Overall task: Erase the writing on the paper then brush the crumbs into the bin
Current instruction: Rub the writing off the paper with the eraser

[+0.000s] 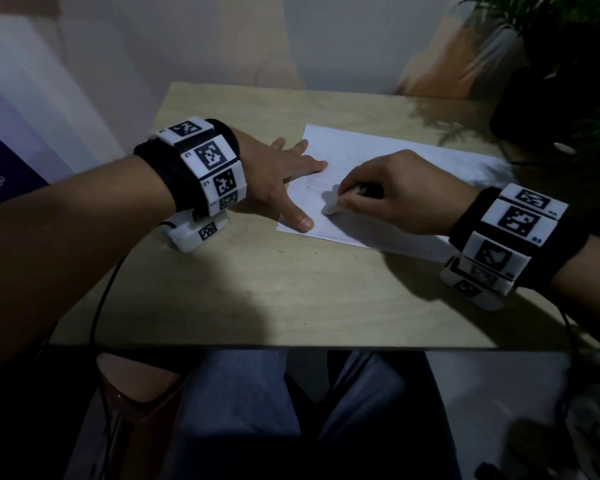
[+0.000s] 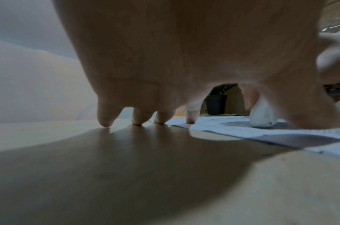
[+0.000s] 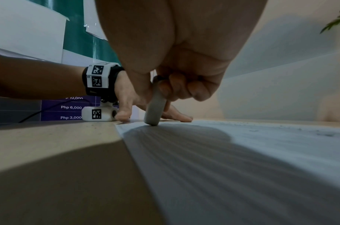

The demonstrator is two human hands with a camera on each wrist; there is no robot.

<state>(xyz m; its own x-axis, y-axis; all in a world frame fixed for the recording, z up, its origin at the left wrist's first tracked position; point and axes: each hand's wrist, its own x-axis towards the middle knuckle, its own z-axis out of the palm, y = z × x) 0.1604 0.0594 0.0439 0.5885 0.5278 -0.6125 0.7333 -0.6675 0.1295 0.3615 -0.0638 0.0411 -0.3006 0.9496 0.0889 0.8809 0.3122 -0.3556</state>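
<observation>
A white lined sheet of paper (image 1: 388, 168) lies on the wooden table (image 1: 291, 289), with faint writing near its left part. My left hand (image 1: 284, 174) lies flat with spread fingers, thumb and index pressing the paper's left edge (image 2: 213, 126). My right hand (image 1: 388, 192) grips a white eraser (image 1: 331, 206), its lower end touching the paper near the left edge. In the right wrist view the eraser (image 3: 155, 109) stands nearly upright on the sheet (image 3: 242, 152). The left wrist view shows the eraser (image 2: 261, 115) beyond my thumb. Small grey crumbs speckle the paper (image 3: 319, 134).
A dark potted plant (image 1: 561, 81) stands at the table's back right corner. A cable (image 1: 101, 306) runs from my left wrist over the table's front edge. A purple price sign (image 3: 69, 109) stands to the left. No bin is in view.
</observation>
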